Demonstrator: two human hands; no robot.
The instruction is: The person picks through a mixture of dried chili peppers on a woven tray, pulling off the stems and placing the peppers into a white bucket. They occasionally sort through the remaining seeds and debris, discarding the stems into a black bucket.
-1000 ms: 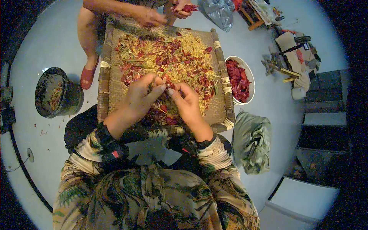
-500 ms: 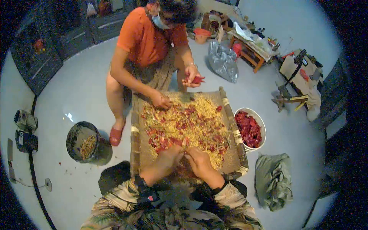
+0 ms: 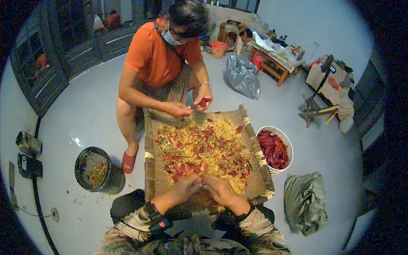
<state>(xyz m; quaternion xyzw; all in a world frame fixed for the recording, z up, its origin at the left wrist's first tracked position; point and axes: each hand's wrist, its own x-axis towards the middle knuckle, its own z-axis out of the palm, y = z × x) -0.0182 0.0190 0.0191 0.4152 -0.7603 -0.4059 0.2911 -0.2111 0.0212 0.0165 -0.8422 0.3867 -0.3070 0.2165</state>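
Observation:
A woven tray (image 3: 149,176) with a thick rim lies in front of me, spread with yellow chili seeds (image 3: 226,129), stems and red pieces of dried chili (image 3: 182,169). Over its near side, my left hand (image 3: 183,188) is closed, fingertips pinched together. My right hand (image 3: 221,190) meets it there, its fingers also closed. Between the fingertips shows a small red dried chili (image 3: 202,180), mostly covered by the fingers. Across the tray, a co-worker in an orange shirt holds red chili pieces (image 3: 205,102) in one hand, the other hand close beside it.
A white bucket (image 3: 291,158) of red chili skins stands right of the tray. To the left is a dark bucket (image 3: 117,180) with stems inside. A green sack (image 3: 305,204) lies at right, a grey plastic bag (image 3: 243,76) farther back near a low wooden table (image 3: 272,70).
The co-worker's hand has risen from the tray to meet the other hand. My hands stay together over the near side, fingertips still touching. The view has shifted slightly.

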